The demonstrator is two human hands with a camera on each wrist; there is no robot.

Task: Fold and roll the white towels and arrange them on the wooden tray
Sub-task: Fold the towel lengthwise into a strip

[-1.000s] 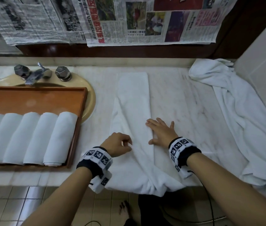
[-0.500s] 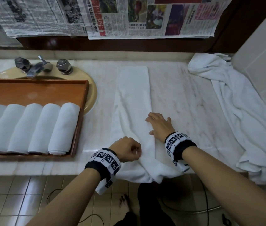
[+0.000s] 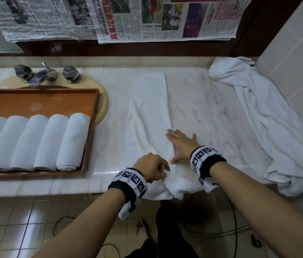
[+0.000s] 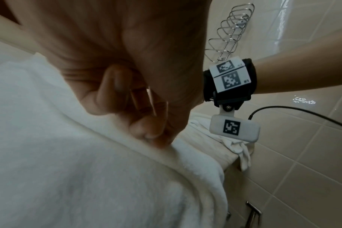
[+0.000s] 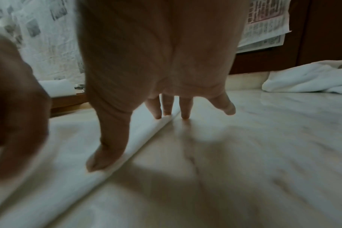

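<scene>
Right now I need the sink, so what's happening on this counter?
A person is folding a white towel lengthwise on the counter. The left hand pinches its near end at the edge; the right hand presses flat on its right fold. Five rolled towels lie in the wooden tray over the sink. Another towel lies loose at right.

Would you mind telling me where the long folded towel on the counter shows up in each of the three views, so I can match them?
Head: the folded towel runs down the centre of the counter, its near end hanging over the edge.
Left wrist: it fills the lower left, under the left hand.
Right wrist: its edge crosses the lower left, under the right hand.
Shared landmark: the crumpled towel, also seen from both wrists.
</scene>
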